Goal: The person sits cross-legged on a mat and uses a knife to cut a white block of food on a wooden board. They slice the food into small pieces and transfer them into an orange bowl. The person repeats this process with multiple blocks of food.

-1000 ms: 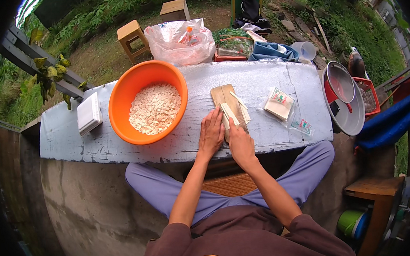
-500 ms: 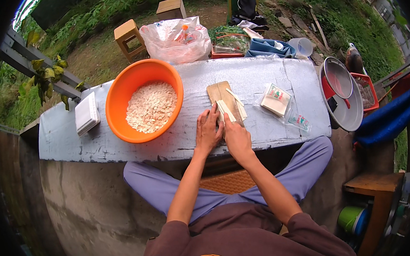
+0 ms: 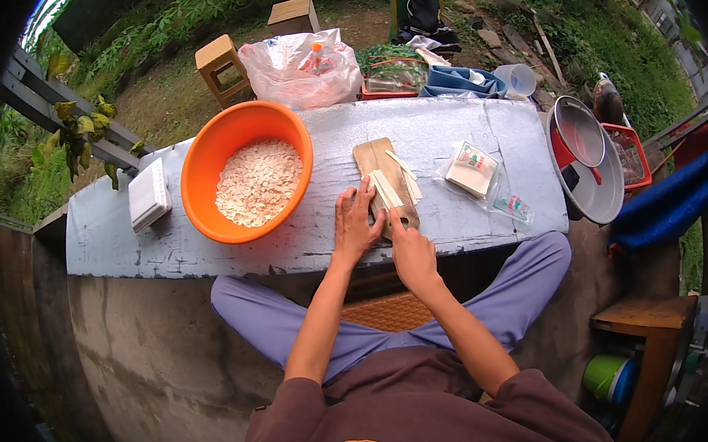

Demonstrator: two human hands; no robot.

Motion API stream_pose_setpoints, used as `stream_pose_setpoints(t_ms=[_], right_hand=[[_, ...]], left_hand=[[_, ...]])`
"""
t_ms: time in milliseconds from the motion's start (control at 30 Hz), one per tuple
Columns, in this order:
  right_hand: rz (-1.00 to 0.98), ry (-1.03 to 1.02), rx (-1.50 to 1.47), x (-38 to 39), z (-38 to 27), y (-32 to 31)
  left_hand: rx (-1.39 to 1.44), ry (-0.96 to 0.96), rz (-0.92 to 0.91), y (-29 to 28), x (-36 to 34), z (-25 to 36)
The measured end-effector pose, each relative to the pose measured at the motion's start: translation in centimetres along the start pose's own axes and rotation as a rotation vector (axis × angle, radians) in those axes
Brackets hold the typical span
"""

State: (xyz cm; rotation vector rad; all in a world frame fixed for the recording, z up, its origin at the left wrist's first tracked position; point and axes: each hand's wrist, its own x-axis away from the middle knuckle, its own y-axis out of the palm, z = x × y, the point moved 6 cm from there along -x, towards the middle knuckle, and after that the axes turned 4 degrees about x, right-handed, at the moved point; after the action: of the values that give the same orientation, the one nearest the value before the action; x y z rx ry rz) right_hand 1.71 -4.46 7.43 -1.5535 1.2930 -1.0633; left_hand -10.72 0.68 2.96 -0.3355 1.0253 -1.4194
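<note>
A small wooden cutting board (image 3: pixel 376 155) lies on the grey-blue painted tabletop (image 3: pixel 446 124), with pale flat strips (image 3: pixel 388 187) stacked on it. My left hand (image 3: pixel 355 226) presses its fingertips on the near end of the strips. Just right of it, at the board's near edge, my right hand (image 3: pixel 410 251) is closed with the forefinger stretched forward, as on a small knife; the blade is hidden. Left of the board stands an orange bowl (image 3: pixel 202 162) full of pale sliced pieces (image 3: pixel 258 182).
On the table are a white box (image 3: pixel 148 194) at the left and clear packets (image 3: pixel 473 169) to the right. A plastic bag (image 3: pixel 298 69), wooden stools (image 3: pixel 220 62) and a basket stand behind. A metal pot with sieve (image 3: pixel 586 155) sits at the right end.
Both hands stay at the near end of the board with only small shifts along the strips. The view has tipped slightly.
</note>
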Motion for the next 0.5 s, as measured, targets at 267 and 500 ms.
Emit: stream_pose_setpoints(t_ms=[267,500], right_hand=[[-0.002,0.037,0.022,3.5,1.6,1.4],[0.021,0.026,0.007,4.0,2.0,1.4]], left_hand=[[-0.009,-0.015,-0.010,0.1,0.0,0.1],[0.000,-0.035,-0.029,0.4,0.2,-0.4]])
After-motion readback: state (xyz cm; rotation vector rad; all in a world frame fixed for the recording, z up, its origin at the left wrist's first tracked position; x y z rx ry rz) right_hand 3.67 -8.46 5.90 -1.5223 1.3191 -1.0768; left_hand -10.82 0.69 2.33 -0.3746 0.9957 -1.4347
